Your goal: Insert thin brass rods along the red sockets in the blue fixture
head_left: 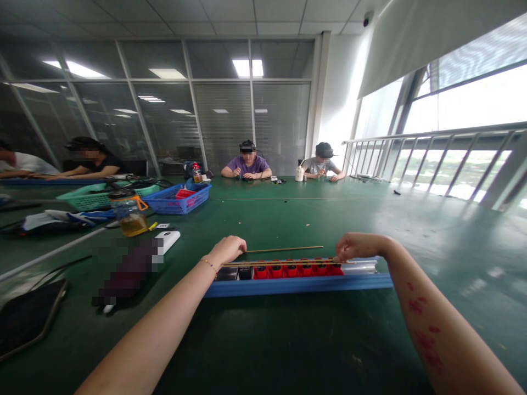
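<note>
Both of my hands are over a long blue tray [296, 285] that lies crosswise on the table. Thin wooden sticks [288, 263] run side by side along it, above a row of red cups [290, 271] with dark contents. My left hand [230, 250] is closed at the sticks' left end; its fingertips are partly hidden. At their right end, my right hand [353, 246] pinches with curled fingers. Another thin stick [286, 249] lies behind the tray, its left end close to my left hand. A silvery piece [359, 267] fills the tray's right end.
On the left are a jar [128, 215] of amber liquid, a blue basket [178, 202], a green basket [88, 198], a white-ended dark object [132, 274] and a dark tablet-like device [31, 315]. Several people sit around the green table [444, 263]. A railing [436, 159] stands at the right.
</note>
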`<state>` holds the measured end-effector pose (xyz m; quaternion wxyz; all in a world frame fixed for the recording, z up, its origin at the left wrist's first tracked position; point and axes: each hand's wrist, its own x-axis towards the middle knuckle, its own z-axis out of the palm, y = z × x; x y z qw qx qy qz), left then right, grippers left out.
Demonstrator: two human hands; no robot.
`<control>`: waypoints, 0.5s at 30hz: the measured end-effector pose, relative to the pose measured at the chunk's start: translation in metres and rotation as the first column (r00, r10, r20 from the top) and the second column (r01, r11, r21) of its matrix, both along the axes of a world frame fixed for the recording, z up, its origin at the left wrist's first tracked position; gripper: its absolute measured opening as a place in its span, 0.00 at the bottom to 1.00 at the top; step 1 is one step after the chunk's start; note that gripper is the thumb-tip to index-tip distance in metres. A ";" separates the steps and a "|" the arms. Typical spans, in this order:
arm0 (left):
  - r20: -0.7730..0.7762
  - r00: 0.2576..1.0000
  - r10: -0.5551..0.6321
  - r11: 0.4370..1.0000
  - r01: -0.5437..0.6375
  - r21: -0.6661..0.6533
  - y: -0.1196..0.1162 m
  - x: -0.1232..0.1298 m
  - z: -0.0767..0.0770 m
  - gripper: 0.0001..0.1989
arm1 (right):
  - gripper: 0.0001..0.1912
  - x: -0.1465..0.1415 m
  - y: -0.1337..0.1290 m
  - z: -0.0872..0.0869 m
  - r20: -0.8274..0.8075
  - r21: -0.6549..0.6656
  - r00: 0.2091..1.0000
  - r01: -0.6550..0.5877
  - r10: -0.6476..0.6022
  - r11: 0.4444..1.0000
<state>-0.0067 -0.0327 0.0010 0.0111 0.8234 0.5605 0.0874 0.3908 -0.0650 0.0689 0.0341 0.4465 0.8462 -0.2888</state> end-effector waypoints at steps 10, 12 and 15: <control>0.021 0.999 -0.044 0.999 0.044 -0.002 0.000 -0.001 -0.003 0.07 | 0.24 -0.009 -0.007 0.009 -0.225 0.098 0.971 0.105 -0.081 0.990; 0.023 0.999 -0.044 0.999 0.044 -0.002 0.001 -0.001 -0.003 0.07 | 0.24 -0.013 -0.009 0.012 -0.286 0.186 0.954 0.145 -0.087 0.972; 0.024 0.999 -0.042 0.999 0.042 -0.006 0.001 -0.002 -0.003 0.08 | 0.25 -0.015 -0.012 0.017 -0.364 0.240 0.925 0.209 -0.112 0.948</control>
